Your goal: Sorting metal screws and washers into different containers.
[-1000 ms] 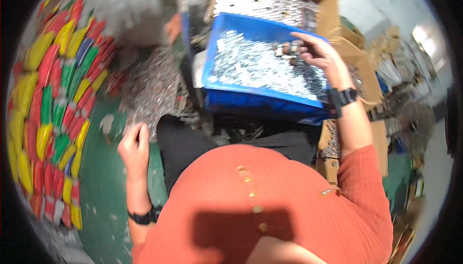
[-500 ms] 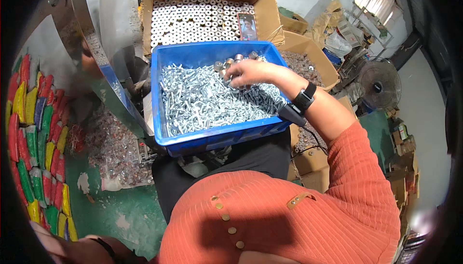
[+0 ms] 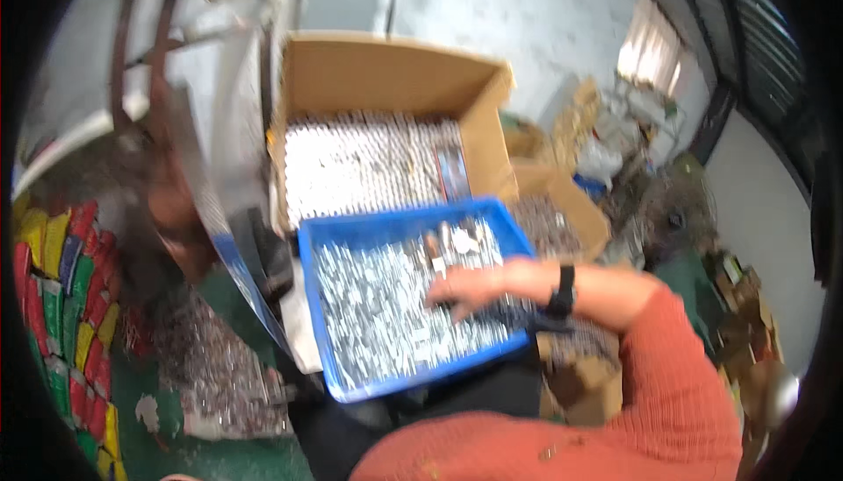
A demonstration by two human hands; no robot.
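My right hand is low over a blue plastic tub, its fingers pointing down at the heap of shiny silver bolts. Motion smears the fingers, so whether they grip anything cannot be made out. Just beyond the hand, at the tub's far right, several short metal cylinders lie on the bolts. The tub rests at my lap. A dark band circles my right wrist. My left hand is out of view.
Behind the tub, an open cardboard box holds rows of white round pieces and a phone. A machine with a curved metal strip stands left. Coloured sacks are stacked far left. At right are another carton and a fan.
The view has tilted up, so the tub and box sit lower in the picture. My right hand has shifted toward me, away from the cylinders. My left forearm has almost left the picture.
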